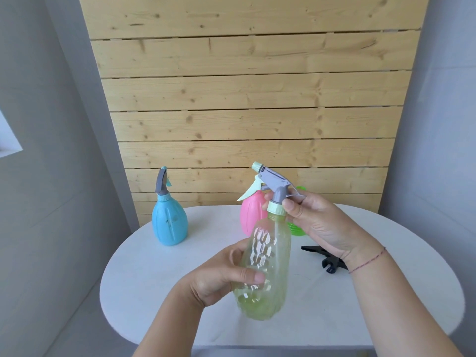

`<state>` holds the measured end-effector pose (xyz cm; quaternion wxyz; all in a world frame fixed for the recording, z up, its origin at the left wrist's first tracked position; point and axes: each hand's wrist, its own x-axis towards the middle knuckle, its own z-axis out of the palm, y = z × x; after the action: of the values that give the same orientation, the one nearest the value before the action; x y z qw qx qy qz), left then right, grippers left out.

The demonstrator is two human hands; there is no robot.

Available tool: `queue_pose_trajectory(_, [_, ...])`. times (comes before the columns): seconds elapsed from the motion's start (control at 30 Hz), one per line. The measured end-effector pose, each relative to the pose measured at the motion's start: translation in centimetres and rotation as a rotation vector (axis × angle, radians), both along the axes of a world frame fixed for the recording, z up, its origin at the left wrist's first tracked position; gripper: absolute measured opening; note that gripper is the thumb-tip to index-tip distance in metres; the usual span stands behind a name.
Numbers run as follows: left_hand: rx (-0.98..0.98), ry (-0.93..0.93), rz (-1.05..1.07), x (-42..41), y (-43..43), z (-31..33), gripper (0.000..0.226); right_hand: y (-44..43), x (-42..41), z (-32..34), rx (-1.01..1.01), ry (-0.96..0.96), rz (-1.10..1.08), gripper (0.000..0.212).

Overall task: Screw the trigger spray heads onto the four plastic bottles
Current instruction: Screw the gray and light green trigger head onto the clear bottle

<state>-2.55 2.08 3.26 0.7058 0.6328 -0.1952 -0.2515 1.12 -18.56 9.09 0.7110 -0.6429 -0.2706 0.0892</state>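
My left hand [221,274] grips the body of a clear yellow-green bottle [268,264], held tilted above the table. A grey and pale-green trigger spray head [271,185] sits on its neck, and my right hand [316,222] pinches that head at the collar. A blue bottle [170,222] with a grey spray head on it stands at the table's back left. Behind the held bottle stands a pink bottle [251,215], partly hidden. A green bottle [296,229] is mostly hidden behind my right hand. A loose black spray head [322,256] lies on the table at the right.
The white oval table [154,292] has its front edge close to me. A wooden slat wall [244,99] rises behind it, with grey walls at both sides.
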Motion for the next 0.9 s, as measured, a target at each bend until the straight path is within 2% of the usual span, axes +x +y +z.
queue_pose_trajectory(0.13, [-0.014, 0.014, 0.027, 0.1, -0.1, -0.3, 0.055, 0.1, 0.4, -0.3, -0.004, 0.022, -0.066, 0.025])
queue_pose_trajectory(0.3, [0.014, 0.0, 0.21, 0.2, -1.4, -0.4, 0.055, 0.6, 0.9, -0.6, -0.016, 0.04, -0.266, 0.036])
queue_pose_trajectory(0.43, [0.164, -0.108, 0.565, 0.1, -3.4, -0.5, 0.069, 2.4, 0.9, -1.2, 0.062, 0.041, -0.542, 0.022])
queue_pose_trajectory(0.57, [0.363, -0.338, 0.863, -0.3, -6.1, -1.3, 0.077, 3.6, 0.9, -1.9, 0.185, 0.114, -0.729, 0.034])
queue_pose_trajectory(0.63, [0.393, -0.395, 0.931, -0.3, -6.9, -1.6, 0.079, 3.6, 0.8, -2.1, 0.205, 0.139, -0.737, 0.036])
queue_pose_trajectory(0.77, [0.41, -0.412, 1.015, 0.1, -7.3, -2.0, 0.079, 4.3, 0.4, -2.6, 0.178, 0.137, -0.622, 0.02])
queue_pose_trajectory(0.9, [0.445, -0.459, 1.035, 0.2, -7.1, -2.3, 0.079, 3.9, 0.3, -2.1, 0.179, 0.142, -0.554, 0.036])
